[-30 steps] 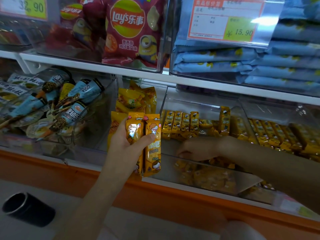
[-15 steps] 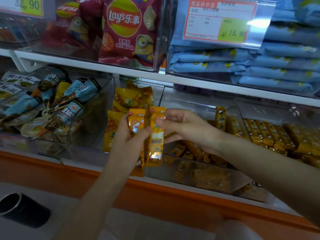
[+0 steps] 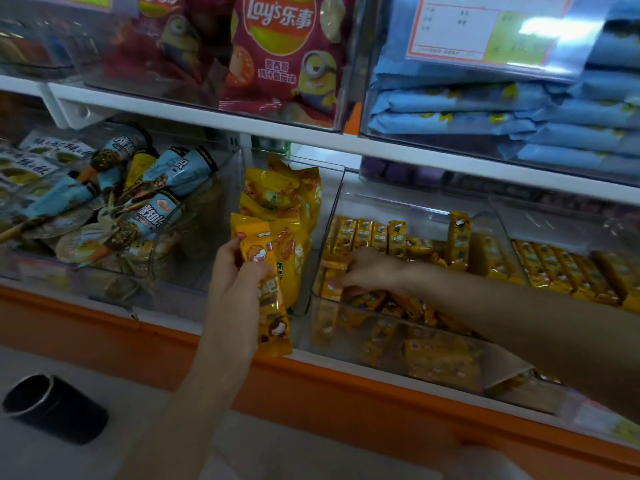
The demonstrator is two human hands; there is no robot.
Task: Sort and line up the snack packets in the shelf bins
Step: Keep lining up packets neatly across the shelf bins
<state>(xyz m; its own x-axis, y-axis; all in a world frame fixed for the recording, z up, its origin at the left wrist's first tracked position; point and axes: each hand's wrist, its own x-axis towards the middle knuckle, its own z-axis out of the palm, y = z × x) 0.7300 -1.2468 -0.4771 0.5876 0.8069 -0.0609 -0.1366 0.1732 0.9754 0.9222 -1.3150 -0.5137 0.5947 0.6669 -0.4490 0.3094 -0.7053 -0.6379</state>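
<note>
Your left hand [image 3: 239,285] grasps a long yellow packet [image 3: 268,292] upright in front of the shelf edge, thumb across its face and fingers curled behind it. The packet sits just ahead of the narrow middle bin [image 3: 337,188], where larger yellow bags [image 3: 280,195] stand packed one behind another. Your right hand [image 3: 370,270] reaches into the wide clear bin [image 3: 415,207] to the right, its fingers curled on a small yellow packet [image 3: 331,291] close to that bin's left wall; the blur there hides the exact grip. Along the rear of this bin a row of upright yellow packets [image 3: 367,233] stands side by side, with one taller packet [image 3: 459,237] on end at the row's right. More of the same packets lie loose and jumbled at the bin's front. The next bin to the right holds yellow packets in slanted rows [image 3: 561,268]. To the left, another clear bin holds blue cone-shaped wrappers [image 3: 159,181] heaped at mixed angles. On the white shelf board [image 3: 207,116] above stand a red Lay's crisp bag [image 3: 280,53] and stacked blue packs [image 3: 467,98] behind a price card [image 3: 485,29]. Below the bins runs an orange base panel [image 3: 311,386], and a black cylinder [image 3: 52,407] lies on the floor at lower left.
</note>
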